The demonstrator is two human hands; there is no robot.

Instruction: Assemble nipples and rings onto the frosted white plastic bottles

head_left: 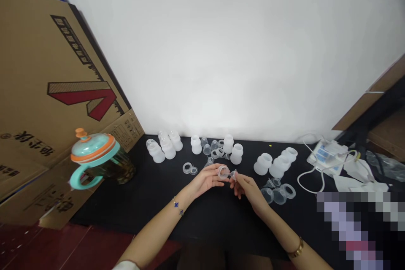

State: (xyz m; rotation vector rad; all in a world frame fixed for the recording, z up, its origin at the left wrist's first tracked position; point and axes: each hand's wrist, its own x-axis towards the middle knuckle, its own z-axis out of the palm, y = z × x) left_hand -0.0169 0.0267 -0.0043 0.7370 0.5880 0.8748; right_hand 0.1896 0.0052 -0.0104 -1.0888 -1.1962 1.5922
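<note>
My left hand (207,179) and my right hand (247,186) meet over the black table (152,202). The left fingers pinch a clear plastic ring (223,172). The right fingertips hold a small clear part (233,174) touching that ring. Behind the hands stand several white bottle bodies (236,153) and clear domed caps (207,149). More white bottles (263,163) stand to the right. Clear caps and a ring (280,194) lie just right of my right hand.
A jug with a teal and orange lid (98,158) stands at the left, in front of a large cardboard box (47,105). White bottles (164,147) cluster at the back left. A white device with cables (325,156) and plastic bags lie at the right.
</note>
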